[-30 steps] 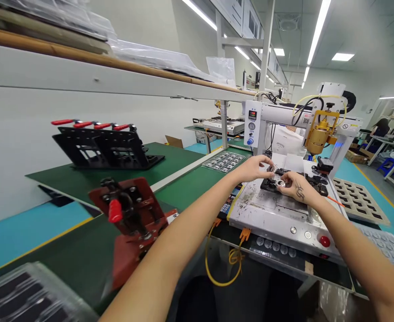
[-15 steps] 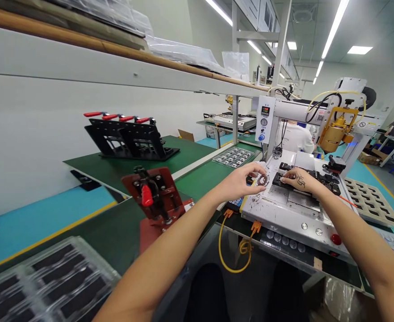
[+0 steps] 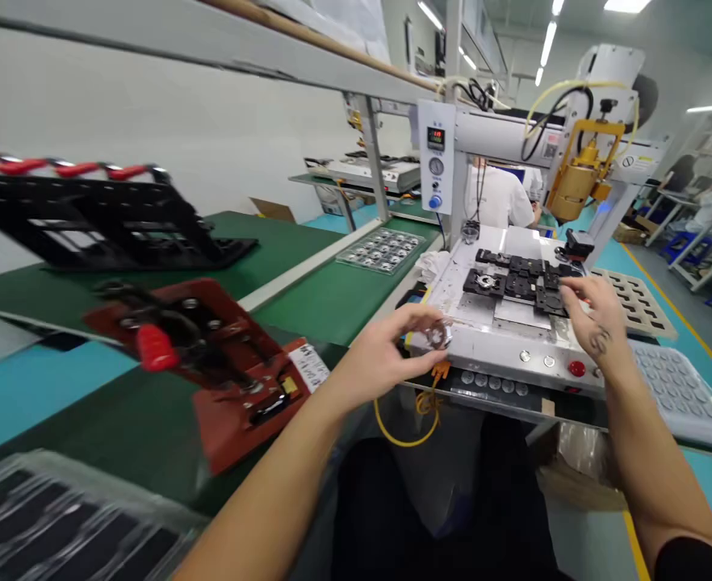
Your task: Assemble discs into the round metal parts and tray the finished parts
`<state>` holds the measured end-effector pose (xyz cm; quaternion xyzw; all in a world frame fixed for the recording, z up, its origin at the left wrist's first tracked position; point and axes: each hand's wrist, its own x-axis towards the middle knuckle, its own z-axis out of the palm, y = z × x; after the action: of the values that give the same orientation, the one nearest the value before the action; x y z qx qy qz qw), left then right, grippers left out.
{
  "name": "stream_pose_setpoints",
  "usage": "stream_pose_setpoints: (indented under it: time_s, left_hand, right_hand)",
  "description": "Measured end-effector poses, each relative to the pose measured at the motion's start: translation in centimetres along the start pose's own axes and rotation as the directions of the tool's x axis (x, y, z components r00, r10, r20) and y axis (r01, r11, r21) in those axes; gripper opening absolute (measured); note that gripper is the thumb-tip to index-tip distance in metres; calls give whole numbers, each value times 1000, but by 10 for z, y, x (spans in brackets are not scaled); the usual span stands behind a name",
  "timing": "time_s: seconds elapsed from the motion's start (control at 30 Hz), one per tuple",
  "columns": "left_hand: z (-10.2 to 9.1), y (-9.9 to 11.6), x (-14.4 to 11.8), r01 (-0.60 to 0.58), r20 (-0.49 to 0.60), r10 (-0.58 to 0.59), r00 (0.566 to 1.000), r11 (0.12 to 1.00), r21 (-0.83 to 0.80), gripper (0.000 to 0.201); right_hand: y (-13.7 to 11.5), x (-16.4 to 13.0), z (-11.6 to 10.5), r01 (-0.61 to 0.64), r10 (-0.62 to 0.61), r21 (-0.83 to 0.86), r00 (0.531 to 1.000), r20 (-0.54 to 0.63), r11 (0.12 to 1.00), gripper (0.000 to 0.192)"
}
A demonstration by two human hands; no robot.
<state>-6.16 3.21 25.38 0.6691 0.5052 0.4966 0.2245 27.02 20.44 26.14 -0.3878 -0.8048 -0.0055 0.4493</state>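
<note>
My left hand (image 3: pixel 386 351) pinches a clear round disc (image 3: pixel 437 334) by its edges, between thumb and fingers, in front of the machine's white bed (image 3: pixel 460 320). My right hand (image 3: pixel 598 316) is closed, fingertips together, at the right end of the black fixture blocks (image 3: pixel 519 284). Something small and pale may be between those fingers, but I cannot make it out. A silver round part (image 3: pixel 487 282) lies in the fixture's left block. Above the bed's right side hangs a gold-coloured dispensing head (image 3: pixel 575 186).
A red clamp jig (image 3: pixel 235 436) stands at the left on the green bench. Behind it is a black rack with red handles (image 3: pixel 77 169). A clear tray of round parts (image 3: pixel 380 250) lies beyond the bed. Plastic trays (image 3: pixel 676 387) sit at right. A person (image 3: pixel 498 198) is behind the machine.
My right hand has moved from the fixture's left block to its right end, uncovering the silver part. My left hand has come nearer, still holding the disc. The view has turned right.
</note>
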Motion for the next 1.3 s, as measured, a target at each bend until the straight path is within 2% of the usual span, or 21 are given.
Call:
stream_pose_setpoints:
  time_s: [0.03,0.1,0.17,0.27,0.33,0.4,0.47,0.53,0.6,0.63,0.77,0.9,1.03,1.17,1.3]
  left_hand:
    - [3,-8,-12,50,-10,-51,999,998,-37,43]
    - [13,-24,-31,141,-3,-143,990,984,-110,44]
    - [32,-38,-43,215,57,-209,976,966,-145,43]
    - [76,-55,-44,247,206,-218,954,961,-126,42]
    - [111,-66,-38,185,328,-152,932,980,-73,41]
    - [144,-78,-30,73,436,-66,898,997,-1,40]
    - [169,-90,-24,-12,495,-14,869,999,51,39]
    - [184,-100,-24,-39,510,-2,860,997,70,39]
    - [187,-106,-31,-54,518,14,855,997,61,38]
    - [187,-107,-36,-71,527,34,849,996,50,37]
    - [178,-107,-58,-139,556,105,824,990,20,37]
    - [175,-102,-63,-120,544,82,835,992,34,38]
    - [178,-101,-60,-78,531,46,846,996,37,40]
    - [177,-104,-57,-90,537,71,841,996,9,37]
    - [172,-105,-55,-92,570,82,818,996,-12,34]
  right_hand:
    - [8,-25,-18,-55,54,-9,995,-81,998,27]
    - [26,-74,-42,-200,186,-72,968,-171,977,26]
    - [43,-113,-50,-306,280,-124,941,-191,944,35]
    - [59,-144,-42,-379,345,-149,915,-210,913,44]
    - [54,-152,-34,-376,331,-151,909,-254,914,42]
    - [38,-158,-25,-352,312,-115,911,-269,929,36]
    - [15,-167,-17,-313,308,-4,938,-160,950,27]
    - [-7,-180,-5,-270,267,120,963,39,955,22]
    - [-19,-194,8,-242,204,189,958,200,952,21]
    - [-22,-200,15,-236,185,201,952,244,951,20]
    - [-12,-211,38,-232,162,199,935,315,952,21]
    - [3,-210,50,-166,83,177,911,403,970,24]
    - [13,-218,61,-96,26,148,908,419,984,27]
    - [24,-241,71,-39,-27,157,918,396,987,28]
    - [18,-267,65,1,-85,208,916,393,978,24]
